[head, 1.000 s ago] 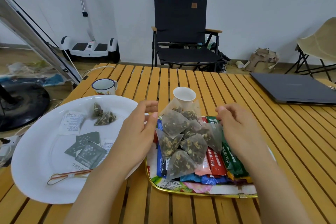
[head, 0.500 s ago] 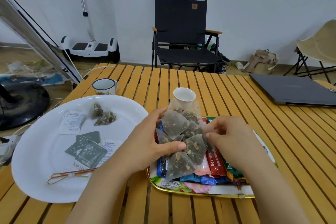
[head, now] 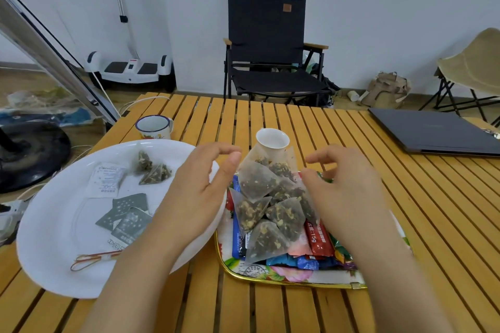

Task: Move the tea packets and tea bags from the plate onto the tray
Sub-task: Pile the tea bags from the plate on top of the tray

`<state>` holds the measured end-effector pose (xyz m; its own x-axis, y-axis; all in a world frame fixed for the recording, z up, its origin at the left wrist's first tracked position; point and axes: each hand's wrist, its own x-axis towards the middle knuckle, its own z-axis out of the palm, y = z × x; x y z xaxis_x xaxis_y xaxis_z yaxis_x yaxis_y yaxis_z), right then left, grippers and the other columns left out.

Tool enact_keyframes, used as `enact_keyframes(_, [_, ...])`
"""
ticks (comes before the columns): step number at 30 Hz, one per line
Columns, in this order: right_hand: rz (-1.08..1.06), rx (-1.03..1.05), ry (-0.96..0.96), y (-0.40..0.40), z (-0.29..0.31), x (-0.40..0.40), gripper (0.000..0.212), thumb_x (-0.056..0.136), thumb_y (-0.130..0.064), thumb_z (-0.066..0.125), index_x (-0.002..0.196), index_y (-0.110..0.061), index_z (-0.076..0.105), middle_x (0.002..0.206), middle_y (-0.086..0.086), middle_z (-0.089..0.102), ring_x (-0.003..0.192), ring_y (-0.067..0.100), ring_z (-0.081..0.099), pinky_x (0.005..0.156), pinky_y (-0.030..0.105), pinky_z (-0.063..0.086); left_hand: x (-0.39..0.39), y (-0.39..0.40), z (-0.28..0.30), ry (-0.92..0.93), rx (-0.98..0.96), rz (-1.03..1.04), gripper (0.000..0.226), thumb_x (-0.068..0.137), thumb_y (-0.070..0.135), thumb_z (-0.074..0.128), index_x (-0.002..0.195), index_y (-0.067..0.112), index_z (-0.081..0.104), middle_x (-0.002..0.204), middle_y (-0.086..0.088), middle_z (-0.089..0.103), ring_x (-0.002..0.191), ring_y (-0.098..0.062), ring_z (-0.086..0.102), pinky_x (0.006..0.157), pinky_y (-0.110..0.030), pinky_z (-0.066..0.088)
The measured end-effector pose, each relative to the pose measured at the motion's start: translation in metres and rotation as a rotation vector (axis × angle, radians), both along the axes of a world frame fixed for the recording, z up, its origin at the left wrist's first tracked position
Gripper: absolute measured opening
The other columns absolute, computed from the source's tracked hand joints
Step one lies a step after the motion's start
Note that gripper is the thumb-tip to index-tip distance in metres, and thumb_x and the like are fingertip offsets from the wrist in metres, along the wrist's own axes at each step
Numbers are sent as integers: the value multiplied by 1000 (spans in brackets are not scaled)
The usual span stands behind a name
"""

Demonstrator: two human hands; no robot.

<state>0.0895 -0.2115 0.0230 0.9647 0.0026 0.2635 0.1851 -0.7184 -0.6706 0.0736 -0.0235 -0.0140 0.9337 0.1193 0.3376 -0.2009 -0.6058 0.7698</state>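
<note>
Head view shows our left hand (head: 197, 194) and right hand (head: 349, 192) held on either side of the heap of pyramid tea bags (head: 273, 205) piled on the tray (head: 270, 277); both hands have the fingers spread and curled, gripping nothing, and neither clearly touches the heap. Flat tea packets (head: 316, 240) lie under the heap on the tray. Items remaining on the plate (head: 54, 224) are two tea bags (head: 151, 167) at its far side, a white sachet (head: 107, 180) just left of them, and dark starred packets (head: 127, 215) near its middle; red rubber bands (head: 92, 259) lie at its near edge. We judge the task partly done, with the plate items still to transfer. All of these lie to the left of our left hand, which overlaps the right rim of the plate and is therefore the nearer hand; the right hand is well apart from them, across the tray. The dark starred packets lie flat, partly overlapping, their long axis running roughly from near-left to far-right. The plate centre offers open room for the fingers to descend. A paper cup (head: 272, 142) stands just beyond the heap and an enamel mug (head: 154, 127) beyond the plate's far rim; both are clear of a direct plate-to-tray path.
</note>
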Motion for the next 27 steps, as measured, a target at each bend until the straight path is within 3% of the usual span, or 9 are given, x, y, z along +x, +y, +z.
enact_keyframes(3, [52, -32, -104, 37, 1, -13, 20, 90, -21, 55, 108, -29, 54, 114, -10, 39, 103, 6, 47, 77, 17, 43, -12, 18, 15, -73, 97, 94, 18, 93, 35, 48, 103, 40, 62, 117, 25, 53, 109, 16, 43, 96, -25, 36])
enact_keyframes(6, [172, -78, -118, 80, -6, -23, 29, 91, -15, 51, 117, -27, 51, 121, -9, 34, 109, 10, 44, 90, 30, 47, -33, 57, 19, -34, 127, 273, 19, 90, 22, 56, 97, 37, 65, 113, 20, 57, 108, -1, 50, 95, -30, 37])
enact_keyframes(9, [379, -173, -115, 119, -23, -31, 28, 90, -11, 47, 117, -18, 49, 123, -3, 33, 105, 20, 47, 82, 36, 48, -46, 91, 5, 95, 146, 462, 21, 88, 15, 58, 96, 32, 66, 114, 6, 61, 108, -17, 54, 90, -36, 40])
enact_keyframes(12, [522, -298, -63, 144, -45, -32, 35, 89, -9, 49, 123, -16, 46, 132, 2, 33, 107, 25, 47, 78, 34, 45, -36, 106, -15, 198, 148, 533, 24, 88, 10, 55, 92, 32, 65, 121, -2, 60, 113, -22, 53, 89, -36, 41])
enact_keyframes(14, [565, -356, 18, 152, -57, -32, 40, 89, -9, 48, 129, -16, 43, 143, 4, 28, 118, 26, 44, 84, 34, 41, -24, 111, -27, 173, 145, 519, 29, 87, 7, 54, 89, 33, 65, 123, 0, 56, 115, -21, 51, 94, -37, 40])
enact_keyframes(17, [637, -424, 99, 158, -71, -33, 42, 91, -11, 46, 133, -15, 39, 149, 7, 23, 129, 26, 37, 100, 35, 38, -8, 111, -43, 182, 288, 411, 33, 86, 8, 54, 102, 33, 68, 136, 5, 48, 127, -17, 43, 102, -36, 30])
enact_keyframes(19, [647, -431, 110, 159, -77, -32, 44, 91, -10, 45, 134, -15, 39, 148, 6, 27, 128, 24, 38, 103, 35, 38, -4, 108, -52, 252, 352, 346, 35, 91, 14, 50, 114, 36, 64, 150, 5, 33, 138, -15, 29, 106, -34, 22])
enact_keyframes(22, [629, -404, 116, 159, -81, -31, 42, 90, -9, 44, 132, -15, 41, 141, 4, 33, 119, 23, 44, 95, 33, 41, -2, 107, -57, 321, 346, 326, 35, 97, 23, 42, 118, 42, 61, 157, 3, 18, 145, -15, 10, 108, -36, 13])
enact_keyframes(27, [610, -403, 81, 161, -81, -35, 30, 91, -10, 42, 120, -17, 47, 121, 2, 44, 104, 21, 49, 85, 32, 46, 4, 108, -61, 317, 362, 386, 44, 95, 22, 42, 132, 47, 46, 159, 5, 0, 146, -18, -7, 111, -42, 11])
